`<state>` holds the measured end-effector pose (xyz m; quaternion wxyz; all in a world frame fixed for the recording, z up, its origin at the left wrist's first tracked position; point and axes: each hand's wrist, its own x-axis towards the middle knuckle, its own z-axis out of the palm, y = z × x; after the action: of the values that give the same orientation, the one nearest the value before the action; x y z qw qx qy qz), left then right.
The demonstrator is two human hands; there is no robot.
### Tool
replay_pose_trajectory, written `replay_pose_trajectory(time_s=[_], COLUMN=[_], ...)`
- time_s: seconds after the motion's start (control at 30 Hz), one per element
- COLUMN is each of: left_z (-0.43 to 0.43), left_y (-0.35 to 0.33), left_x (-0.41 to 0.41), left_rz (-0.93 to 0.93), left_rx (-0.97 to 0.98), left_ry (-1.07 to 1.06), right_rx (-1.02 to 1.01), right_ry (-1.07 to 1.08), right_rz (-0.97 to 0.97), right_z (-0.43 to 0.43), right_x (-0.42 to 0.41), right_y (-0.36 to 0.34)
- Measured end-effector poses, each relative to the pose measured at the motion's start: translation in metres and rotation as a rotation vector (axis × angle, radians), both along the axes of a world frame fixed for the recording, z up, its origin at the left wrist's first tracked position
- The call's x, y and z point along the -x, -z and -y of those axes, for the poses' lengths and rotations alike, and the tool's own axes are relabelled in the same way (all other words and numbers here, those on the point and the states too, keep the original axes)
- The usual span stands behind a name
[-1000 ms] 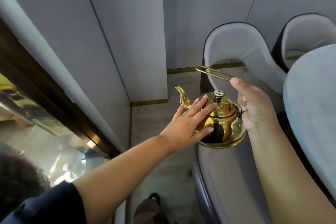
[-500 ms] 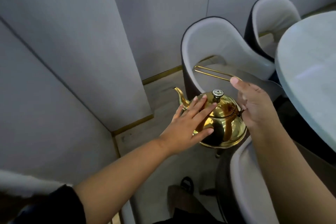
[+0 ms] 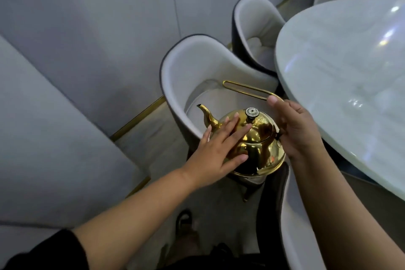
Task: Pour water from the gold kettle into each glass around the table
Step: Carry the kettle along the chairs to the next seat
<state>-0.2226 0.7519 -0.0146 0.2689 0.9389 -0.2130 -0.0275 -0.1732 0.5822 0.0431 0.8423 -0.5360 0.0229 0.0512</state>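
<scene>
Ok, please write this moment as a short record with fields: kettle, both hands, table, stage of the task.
object: gold kettle, upright, lid on, spout pointing away from the table
left: left hand rests flat on the kettle's side, fingers straight
right: right hand grips the kettle on the table side
surface: white table at the right; no glass clearly visible
stage: pouring not yet begun

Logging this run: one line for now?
gold kettle upright | left hand flat on side | right hand holds handle | no pour yet
</scene>
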Motion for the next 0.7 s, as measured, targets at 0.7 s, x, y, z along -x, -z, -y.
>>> replay_pose_trajectory(time_s=[0.7], left_z=[0.097], left_y=[0.002], left_x=[-0.21], left_rz=[-0.013], left_rx=[-0.026], left_ry=[0.68], right_rx=[0.063], right_ry=[0.698], right_rz=[-0.074], right_z=[0.095], right_x=[-0.099], right_y=[-0.002])
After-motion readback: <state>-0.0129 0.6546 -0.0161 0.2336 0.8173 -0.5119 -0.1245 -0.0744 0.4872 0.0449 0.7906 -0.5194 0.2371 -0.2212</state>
